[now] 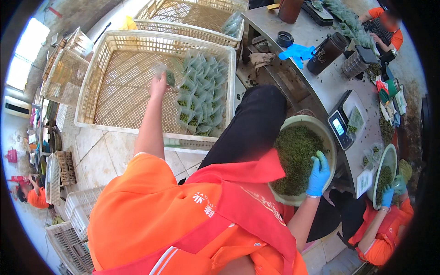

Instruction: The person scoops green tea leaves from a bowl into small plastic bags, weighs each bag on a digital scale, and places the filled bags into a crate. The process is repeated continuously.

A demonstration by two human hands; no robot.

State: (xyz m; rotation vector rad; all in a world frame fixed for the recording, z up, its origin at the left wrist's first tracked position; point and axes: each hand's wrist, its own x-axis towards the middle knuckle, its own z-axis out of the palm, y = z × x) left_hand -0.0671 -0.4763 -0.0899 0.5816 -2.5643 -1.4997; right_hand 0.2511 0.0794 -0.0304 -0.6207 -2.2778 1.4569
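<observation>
My bare left hand (158, 85) reaches over a large cream plastic crate (123, 98) and grips a small clear bag (170, 78) with green contents. Rows of similar filled bags (201, 91) stand close together along the crate's right side. My right hand (319, 176), in a blue glove, is at the right side of a round pale tub (331, 137). Its fingers are slightly curled but apart, with greenish tips, and I make out nothing held in them. Small green berry-like pieces (295, 153) fill much of the tub.
On the metal table (316, 98) at right are a digital scale (347, 119) with a bag on it, a dark bottle (327, 52) and blue gloves (298, 53). A co-worker's gloved hand (387, 195) is at another tub (392, 160). More crates (192, 16) stand behind and left.
</observation>
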